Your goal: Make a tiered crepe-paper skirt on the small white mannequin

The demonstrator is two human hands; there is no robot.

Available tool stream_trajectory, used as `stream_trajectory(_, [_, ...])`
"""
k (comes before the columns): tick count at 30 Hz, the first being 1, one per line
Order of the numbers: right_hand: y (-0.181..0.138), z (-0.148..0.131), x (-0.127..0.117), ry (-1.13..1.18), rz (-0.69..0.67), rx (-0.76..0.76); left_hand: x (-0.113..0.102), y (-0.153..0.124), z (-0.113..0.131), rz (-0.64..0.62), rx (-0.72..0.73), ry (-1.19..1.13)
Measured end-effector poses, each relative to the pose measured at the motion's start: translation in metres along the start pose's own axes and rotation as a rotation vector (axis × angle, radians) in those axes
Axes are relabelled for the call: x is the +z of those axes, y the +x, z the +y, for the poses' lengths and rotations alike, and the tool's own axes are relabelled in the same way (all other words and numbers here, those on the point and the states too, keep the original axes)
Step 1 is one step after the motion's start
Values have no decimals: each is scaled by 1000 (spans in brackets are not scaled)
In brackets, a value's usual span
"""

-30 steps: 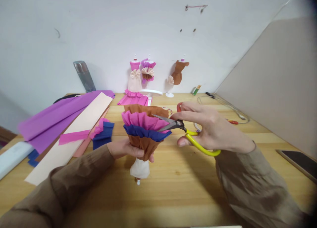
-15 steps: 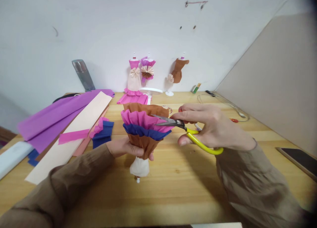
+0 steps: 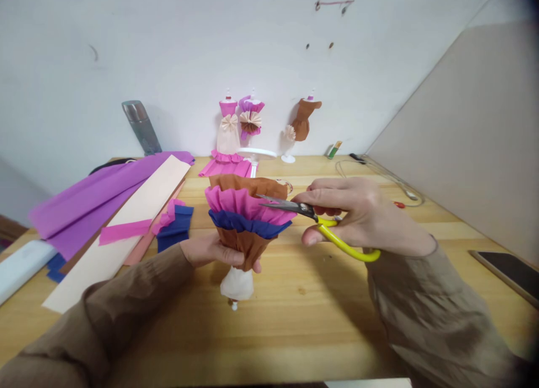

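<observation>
In the head view, my left hand (image 3: 214, 251) is wrapped round an upside-down miniature dress form (image 3: 237, 284) with a white top, gripping it at the waist. Its ruffled crepe paper skirt (image 3: 248, 225) flares upward in layers of brown, blue, pink and brown. My right hand (image 3: 362, 211) holds scissors (image 3: 347, 250) with yellow handles and dark blades. Their blades lie nearly together across the right side of the pink ruffle; whether paper is between them is hard to see. The fingers partly hide the upper handle.
Purple crepe paper (image 3: 105, 191), a cream strip (image 3: 122, 231) and blue pieces (image 3: 174, 231) lie on the left. Several dressed miniature forms, including a brown one (image 3: 303, 121), stand along the wall near a flask (image 3: 143, 128). A phone (image 3: 509, 273) and a cable (image 3: 396, 183) are right.
The scissor blades have come closer together at the pink ruffle. My left hand and the dress form stay almost still.
</observation>
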State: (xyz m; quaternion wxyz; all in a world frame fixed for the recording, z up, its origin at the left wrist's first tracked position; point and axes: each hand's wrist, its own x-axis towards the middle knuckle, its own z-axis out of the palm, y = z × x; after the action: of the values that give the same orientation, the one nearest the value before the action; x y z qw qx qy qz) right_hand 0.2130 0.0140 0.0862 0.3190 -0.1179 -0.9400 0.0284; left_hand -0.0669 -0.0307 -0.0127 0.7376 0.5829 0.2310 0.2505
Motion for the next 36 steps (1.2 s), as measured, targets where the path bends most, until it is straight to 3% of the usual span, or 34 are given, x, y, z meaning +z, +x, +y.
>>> stream_trajectory(13, [-3,2,0,-96,41,-19,2,-1,14,13,38,51])
stream_trajectory(19, [-2,-3,-5,-137,25,78,4,-1,20,89,2,26])
stream_trajectory(24, [-2,-3,-10,-113,112,186,5,-1,22,114,30,57])
stream_trajectory(29, [0,-3,-9,-117,25,202,7,-2,25,171,-37,68])
stream_trajectory(36, [-1,2,-4,-242,0,131,9,4,26,148,47,93])
